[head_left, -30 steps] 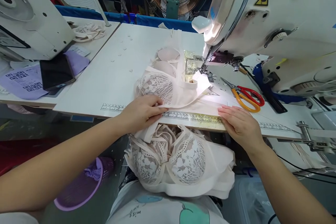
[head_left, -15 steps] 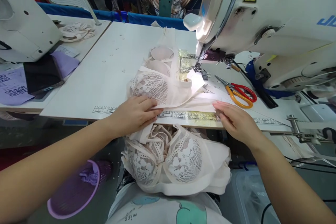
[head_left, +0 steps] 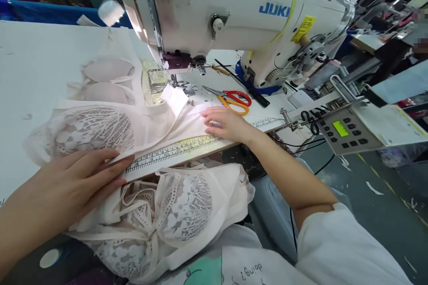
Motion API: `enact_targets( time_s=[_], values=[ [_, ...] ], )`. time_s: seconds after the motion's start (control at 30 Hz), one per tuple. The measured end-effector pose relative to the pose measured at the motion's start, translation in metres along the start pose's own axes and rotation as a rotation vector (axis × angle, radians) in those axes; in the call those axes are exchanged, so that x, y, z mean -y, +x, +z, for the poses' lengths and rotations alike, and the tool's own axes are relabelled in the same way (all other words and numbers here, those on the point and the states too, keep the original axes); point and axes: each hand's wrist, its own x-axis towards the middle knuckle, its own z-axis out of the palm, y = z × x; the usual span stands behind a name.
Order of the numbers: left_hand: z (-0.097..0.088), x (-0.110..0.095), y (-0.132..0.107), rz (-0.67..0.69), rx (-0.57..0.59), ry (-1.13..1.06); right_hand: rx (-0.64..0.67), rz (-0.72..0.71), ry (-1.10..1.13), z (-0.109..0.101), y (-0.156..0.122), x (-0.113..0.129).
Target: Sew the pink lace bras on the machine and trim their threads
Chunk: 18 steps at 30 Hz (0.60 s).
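Hands [head_left: 75,182] [head_left: 225,124] on lace bra [head_left: 96,129], scissors [head_left: 223,95] beside the right, sewing machine [head_left: 207,13] behind

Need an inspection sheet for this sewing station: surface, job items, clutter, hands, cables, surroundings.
Surface: white table, printed ruler along the front edge.
Job's things: lace bra spread on the table, left of the needle area; second lace bra on the lap.
Clutter: scissors, one handle red, one orange, lying beside the right hand; black-handled tool beyond them.
Hands: left hand at the first bra's near edge, grip unclear; right hand spread on pale fabric.
Cables: black cable hanging below the table, right side.
Surroundings: Juki sewing machine, control panel with lit display, white scrap on the floor.
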Motion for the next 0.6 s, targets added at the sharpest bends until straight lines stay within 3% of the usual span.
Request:
enact_targets(
  time_s=[0.3, 0.5, 0.6],
  values=[
    [0.001, 0.001, -0.002, -0.068, -0.004, -0.067, 0.077, -0.027, -0.033, -0.011, 0.009, 0.003],
    [-0.012, -0.007, 0.006, -0.008, 0.03, -0.002, -0.002, 0.072, -0.034, -0.013, 0.004, 0.023],
    [-0.02, -0.017, 0.009, 0.019, 0.058, 0.107, 0.063, -0.016, 0.052, -0.006, -0.001, 0.032]
  ],
)
